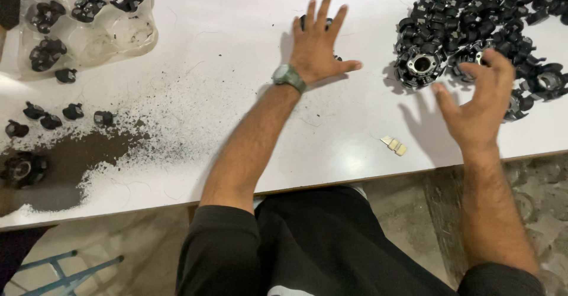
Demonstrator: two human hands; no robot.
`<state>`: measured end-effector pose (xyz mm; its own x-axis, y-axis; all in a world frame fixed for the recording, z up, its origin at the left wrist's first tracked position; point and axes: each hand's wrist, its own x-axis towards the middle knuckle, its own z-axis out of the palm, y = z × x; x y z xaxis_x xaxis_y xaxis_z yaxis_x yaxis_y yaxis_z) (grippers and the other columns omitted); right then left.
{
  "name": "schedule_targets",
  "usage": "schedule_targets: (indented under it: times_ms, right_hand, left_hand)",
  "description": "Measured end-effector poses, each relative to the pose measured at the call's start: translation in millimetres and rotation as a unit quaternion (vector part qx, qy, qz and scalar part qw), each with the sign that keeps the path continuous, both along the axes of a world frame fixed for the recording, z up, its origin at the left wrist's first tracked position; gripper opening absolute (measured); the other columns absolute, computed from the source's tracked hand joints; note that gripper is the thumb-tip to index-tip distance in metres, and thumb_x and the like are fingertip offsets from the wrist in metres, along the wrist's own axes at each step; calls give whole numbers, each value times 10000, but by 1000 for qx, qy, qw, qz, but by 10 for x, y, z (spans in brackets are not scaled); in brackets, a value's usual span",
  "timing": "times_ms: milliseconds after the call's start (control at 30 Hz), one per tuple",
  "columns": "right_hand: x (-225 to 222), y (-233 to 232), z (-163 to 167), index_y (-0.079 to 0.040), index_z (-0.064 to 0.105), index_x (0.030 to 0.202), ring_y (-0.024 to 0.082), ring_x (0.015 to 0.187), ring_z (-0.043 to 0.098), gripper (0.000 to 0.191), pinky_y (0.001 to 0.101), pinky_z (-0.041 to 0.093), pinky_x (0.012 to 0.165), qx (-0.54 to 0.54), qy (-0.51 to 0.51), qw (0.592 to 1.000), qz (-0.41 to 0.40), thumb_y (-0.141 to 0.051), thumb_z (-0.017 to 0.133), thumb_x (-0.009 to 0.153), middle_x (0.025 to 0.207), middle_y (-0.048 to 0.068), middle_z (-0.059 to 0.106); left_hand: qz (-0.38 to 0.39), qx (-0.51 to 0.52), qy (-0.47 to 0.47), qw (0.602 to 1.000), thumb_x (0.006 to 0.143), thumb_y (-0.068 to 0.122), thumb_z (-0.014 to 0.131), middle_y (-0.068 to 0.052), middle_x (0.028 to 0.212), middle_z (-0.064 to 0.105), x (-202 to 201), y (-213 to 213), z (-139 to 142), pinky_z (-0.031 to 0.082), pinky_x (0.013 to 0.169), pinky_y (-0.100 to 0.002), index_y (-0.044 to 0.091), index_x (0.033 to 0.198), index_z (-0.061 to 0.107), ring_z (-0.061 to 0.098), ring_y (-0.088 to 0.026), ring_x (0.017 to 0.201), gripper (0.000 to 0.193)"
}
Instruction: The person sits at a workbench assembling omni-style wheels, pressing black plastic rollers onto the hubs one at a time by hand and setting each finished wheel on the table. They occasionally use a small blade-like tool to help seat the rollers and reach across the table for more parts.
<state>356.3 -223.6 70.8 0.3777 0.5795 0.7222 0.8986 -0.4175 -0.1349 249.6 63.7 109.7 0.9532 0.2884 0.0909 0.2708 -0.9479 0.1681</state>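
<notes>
- Head view: left hand [318, 41] flat on white desk [236, 30], fingers spread, covering a small black part [303, 20].
- Right hand [480, 98] open, fingers curled apart, at near edge of black ring parts heap [473, 30].
- Clear tray [89, 24], dark powder [77, 160], loose small black pieces [53, 115] far left; pale tab [394, 146] between arms.

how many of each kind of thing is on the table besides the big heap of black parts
Clear plastic tray: 1
Small loose black parts at the left: 6
Large black ring part at the left edge: 1
Small pale tab: 1
Total: 9
</notes>
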Motion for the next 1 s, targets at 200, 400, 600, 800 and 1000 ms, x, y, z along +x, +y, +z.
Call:
schedule_targets:
  times_ms: [200, 400, 600, 800, 1000]
  right_hand:
    - [-516, 105, -173, -46, 679, 1205, 340, 1248, 600, 440, 444, 496, 1064, -122, 123, 981, 87, -243, 828, 841, 1340, 166, 625]
    - [-821, -61, -328, -32, 716, 1137, 343, 1000, 598, 470, 471, 491, 890, -152, 165, 972, -67, -340, 845, 807, 1065, 159, 640]
    - [-840, -265, -618, -71, 729, 1026, 309, 934, 562, 292, 452, 446, 851, -112, 129, 985, -36, -281, 832, 851, 977, 95, 653]
    - [-770, -306, -737, -56, 673, 1001, 313, 944, 560, 284, 444, 450, 869, -75, 171, 982, -35, -258, 828, 875, 1006, 110, 636]
    - [-663, -359, -680, -86, 709, 1104, 257, 818, 633, 228, 398, 509, 795, -113, 202, 969, -88, -219, 816, 954, 914, 89, 699]
  left_hand:
    - [75, -57, 12, 995, 957, 778, 450, -218, 1730, 25, 126, 157, -154, 197, 1216, -676, 212, 1658, 187, 139, -537, 1532, 939]
    - [30, -164, -49, 985, 990, 757, 337, -194, 1706, 2, 810, -222, -72, 176, 1217, -630, 197, 1651, 140, 148, -463, 1545, 888]
    - [-4, -222, -205, 953, 1016, 673, 328, -183, 1711, 216, 918, -274, -131, 266, 1242, -584, 149, 1619, 314, 311, -362, 1559, 799]
    - [-199, -29, 64, 978, 1034, 580, 368, -132, 1704, 141, -539, -140, -746, 87, 1252, -560, 207, 1607, 295, 75, -345, 1565, 687]
    - [-178, -108, 140, 968, 969, 499, 515, -54, 1680, 181, -2531, -27, -860, 120, 1221, -515, 216, 1564, 370, 93, -258, 1539, 674]
